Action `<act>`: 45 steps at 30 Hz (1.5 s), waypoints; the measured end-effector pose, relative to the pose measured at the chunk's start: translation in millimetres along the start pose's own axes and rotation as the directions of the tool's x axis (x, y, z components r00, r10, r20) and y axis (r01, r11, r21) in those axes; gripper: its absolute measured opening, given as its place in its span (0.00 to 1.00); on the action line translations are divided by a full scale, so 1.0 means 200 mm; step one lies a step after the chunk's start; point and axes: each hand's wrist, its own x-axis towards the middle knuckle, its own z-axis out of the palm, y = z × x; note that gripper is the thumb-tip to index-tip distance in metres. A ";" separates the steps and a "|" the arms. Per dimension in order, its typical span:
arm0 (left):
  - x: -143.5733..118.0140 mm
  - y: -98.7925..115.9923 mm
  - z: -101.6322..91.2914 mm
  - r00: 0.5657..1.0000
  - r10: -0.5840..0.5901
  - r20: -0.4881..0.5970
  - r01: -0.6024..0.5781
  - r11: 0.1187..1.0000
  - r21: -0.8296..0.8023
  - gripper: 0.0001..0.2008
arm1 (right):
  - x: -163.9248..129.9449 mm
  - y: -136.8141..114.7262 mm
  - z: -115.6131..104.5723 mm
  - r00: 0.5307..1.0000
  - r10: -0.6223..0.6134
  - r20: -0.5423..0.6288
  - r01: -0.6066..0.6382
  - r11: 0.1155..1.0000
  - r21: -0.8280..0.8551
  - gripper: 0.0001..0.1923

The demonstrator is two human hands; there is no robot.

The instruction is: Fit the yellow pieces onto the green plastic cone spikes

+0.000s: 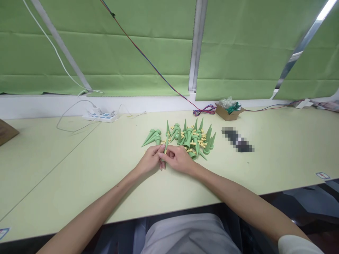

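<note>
Green cone spike (166,144) upright between fingers (162,152)

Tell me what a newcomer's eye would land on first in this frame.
The heap of green cone spikes at mid-table, with small yellow pieces mixed in. Just in front, the left hand and right hand meet, pinching one green spike between their fingers. A white power strip lies far left.

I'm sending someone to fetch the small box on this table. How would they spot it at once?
Start at the white post between the green blinds and drop to the table. Just right of its foot, by a coil of coloured wire, sits the cardboard box. It is the only open brown box there, stuffed with clear plastic and something dark green, behind the pile of green cones.
</note>
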 end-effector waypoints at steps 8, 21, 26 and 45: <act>-0.01 0.05 0.02 1.000 -0.006 0.010 0.007 0.999 -0.041 0.25 | 0.00 -0.01 -0.01 1.000 0.012 -0.025 -0.013 1.000 -0.017 0.21; -0.01 0.07 0.00 0.997 -0.027 -0.069 0.027 1.000 0.004 0.24 | 0.01 0.00 -0.02 0.996 -0.006 -0.084 0.004 1.000 -0.017 0.28; -0.03 0.07 0.00 0.986 0.054 -0.161 0.013 0.921 0.390 0.21 | 0.03 0.02 -0.03 0.987 -0.014 -0.162 0.007 0.999 -0.045 0.27; -0.01 0.01 -0.02 0.959 0.167 -0.231 0.004 0.804 0.595 0.19 | 0.03 0.01 -0.07 0.981 -0.058 -0.186 0.029 0.987 -0.155 0.21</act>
